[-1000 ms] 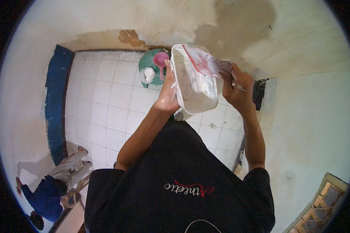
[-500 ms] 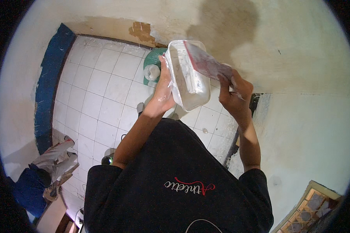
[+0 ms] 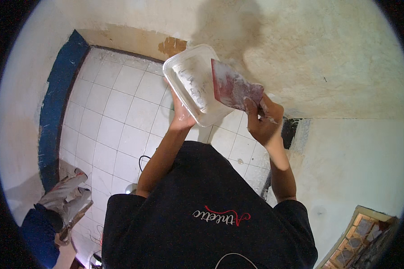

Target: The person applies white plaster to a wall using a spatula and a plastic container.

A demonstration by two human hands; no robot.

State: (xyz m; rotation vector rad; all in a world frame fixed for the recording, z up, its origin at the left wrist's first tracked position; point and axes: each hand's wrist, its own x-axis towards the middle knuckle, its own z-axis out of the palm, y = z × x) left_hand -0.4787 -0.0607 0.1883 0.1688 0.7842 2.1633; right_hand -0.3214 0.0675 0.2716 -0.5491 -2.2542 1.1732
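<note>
My left hand (image 3: 180, 113) supports a white plastic tub (image 3: 211, 110) from its left side and underneath, with most of the fingers hidden behind it. The tub is tilted, so its mouth shows white paste smeared over the inner walls. In my right hand (image 3: 265, 123) is a red putty spreader (image 3: 226, 83), flat and coated with white paste, pinched between thumb and fingers. Its straight edge stands over the tub's right side; whether it touches the tub I cannot tell. White smears mark both hands.
A patchy beige wall (image 3: 292, 67) rises ahead and to the right. White floor tiles (image 3: 121, 119) lie below, bordered by a blue wall band (image 3: 58, 94) on the left. Another person (image 3: 42, 228) is at the lower left. A framed lattice opening (image 3: 357, 237) is at the lower right.
The tub has moved left and tipped, and now covers where the green bag showed on the floor. The spreader has dropped slightly and turned its flat face more into view.
</note>
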